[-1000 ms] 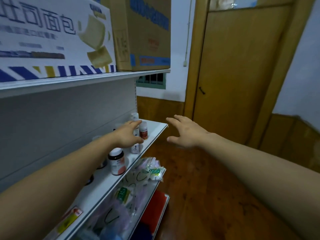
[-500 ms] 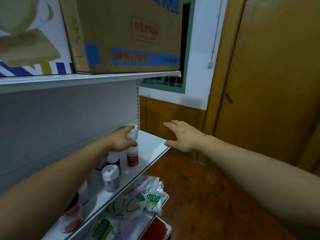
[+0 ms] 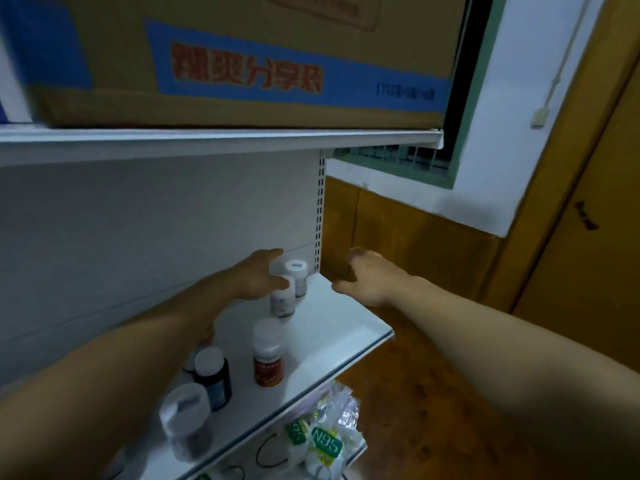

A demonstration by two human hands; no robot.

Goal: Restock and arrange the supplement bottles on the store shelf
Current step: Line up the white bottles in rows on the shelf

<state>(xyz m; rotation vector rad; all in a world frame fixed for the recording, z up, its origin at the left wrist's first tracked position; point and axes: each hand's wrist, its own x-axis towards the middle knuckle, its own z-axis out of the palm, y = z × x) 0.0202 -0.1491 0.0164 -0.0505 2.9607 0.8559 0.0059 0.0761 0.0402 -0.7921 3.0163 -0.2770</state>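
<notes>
My left hand (image 3: 258, 278) grips the top of a small white bottle (image 3: 282, 303) standing on the white shelf (image 3: 339, 327), near its far end. Another white-capped bottle (image 3: 298, 277) stands just behind it. Closer to me stand a white bottle with a red label (image 3: 268, 358), a dark bottle with a white cap (image 3: 213, 375) and a clear jar with a white lid (image 3: 185, 420). My right hand (image 3: 367, 277) hovers above the shelf's far right corner with fingers loosely spread, holding nothing.
A cardboard box with blue bands (image 3: 242, 60) sits on the upper shelf (image 3: 221, 142). Packets of N95 masks (image 3: 322, 441) lie on the shelf below. A wooden door (image 3: 588, 202) and wood floor (image 3: 433, 410) are to the right.
The camera has moved closer and turned left toward the shelf. My left hand stays on the white bottle near the far end; my right hand has drifted closer to the shelf corner.
</notes>
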